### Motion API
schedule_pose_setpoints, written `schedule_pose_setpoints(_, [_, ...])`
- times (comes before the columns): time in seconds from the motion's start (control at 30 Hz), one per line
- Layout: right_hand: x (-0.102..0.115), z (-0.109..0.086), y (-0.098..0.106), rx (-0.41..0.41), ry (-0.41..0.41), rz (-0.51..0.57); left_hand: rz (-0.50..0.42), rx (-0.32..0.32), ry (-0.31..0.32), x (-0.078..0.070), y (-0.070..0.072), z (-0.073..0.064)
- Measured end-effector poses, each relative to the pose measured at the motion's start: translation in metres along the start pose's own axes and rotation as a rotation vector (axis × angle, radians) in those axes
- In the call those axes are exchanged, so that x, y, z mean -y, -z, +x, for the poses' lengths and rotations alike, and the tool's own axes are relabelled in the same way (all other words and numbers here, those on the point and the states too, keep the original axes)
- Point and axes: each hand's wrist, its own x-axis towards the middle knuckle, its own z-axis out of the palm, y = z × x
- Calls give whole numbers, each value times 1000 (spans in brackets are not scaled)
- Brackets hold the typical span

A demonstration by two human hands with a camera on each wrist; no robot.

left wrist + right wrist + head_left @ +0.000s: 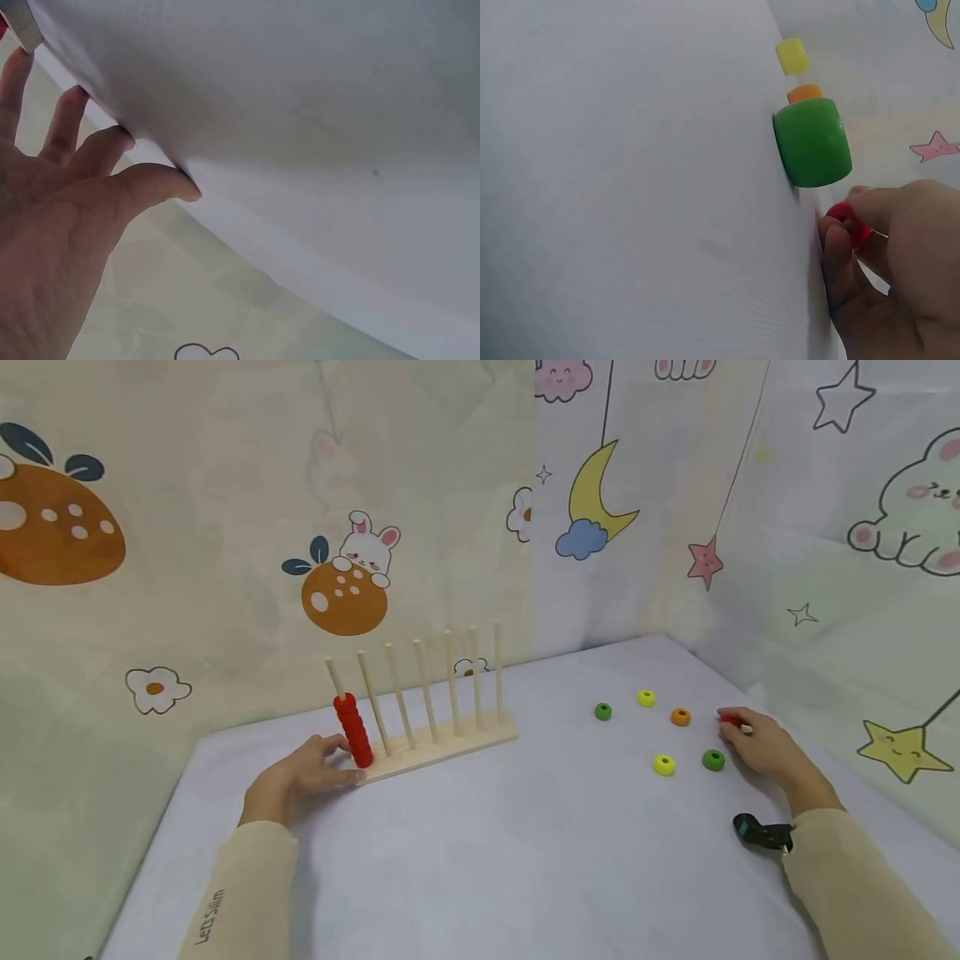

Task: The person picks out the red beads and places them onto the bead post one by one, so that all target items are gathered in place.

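Observation:
A wooden peg rack (pixel 442 746) stands toward the left of the table, with several red beads (pixel 352 731) stacked on its leftmost peg. My left hand (pixel 311 770) rests at the left end of the rack. In the left wrist view its fingers (pixel 66 120) are spread, one fingertip touching a corner of the wooden base (pixel 21 26). At the right, my right hand (pixel 768 747) pinches a red bead (pixel 859 234) between thumb and fingers, close to the tabletop. Nearby lie a green bead (pixel 713 760) and an orange bead (pixel 680 717).
Yellow beads (pixel 663 765) and another green bead (pixel 603 712) lie loose left of the right hand. A black strap-like object (pixel 761 833) shows at the right cuff. Patterned cloth walls (pixel 450 485) border the white table (pixel 487 860) at the back and right.

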Motion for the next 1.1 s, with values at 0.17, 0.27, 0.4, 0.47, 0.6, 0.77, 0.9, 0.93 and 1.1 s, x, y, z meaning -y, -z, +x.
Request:
schedule_pose_setpoints(0.17, [6, 6, -3, 28, -21, 69, -4, -8, -1, 3, 3, -6])
schedule_pose_setpoints(0.27, [9, 7, -2, 25, -25, 66, -1, -12, -2, 2, 5, -7])
schedule_pose_setpoints(0.4, [10, 7, -3, 17, -36, 45, 7, -21, -5, 3, 8, -8])
schedule_pose_setpoints(0.47, [10, 7, -3, 6, -38, 26, 3, -22, -9, 4, 8, -9])
schedule_pose_setpoints(0.6, [10, 5, -2, -29, -28, 17, -11, -12, 10, 4, 5, -8])
schedule_pose_setpoints(0.77, [20, 7, -4, -113, -65, 38, -1, -23, 35, 2, 4, -6])
schedule_pose_setpoints(0.9, [38, 9, -3, -205, -88, 44, 0, -28, 33, 2, 4, -5])
schedule_pose_setpoints(0.93, [43, 9, -3, -217, -84, 40, 0, -28, 36, 2, 4, -5])
schedule_pose_setpoints(1.1, [71, 11, -4, -240, -69, 102, 2, -30, 41, 2, 5, -8])
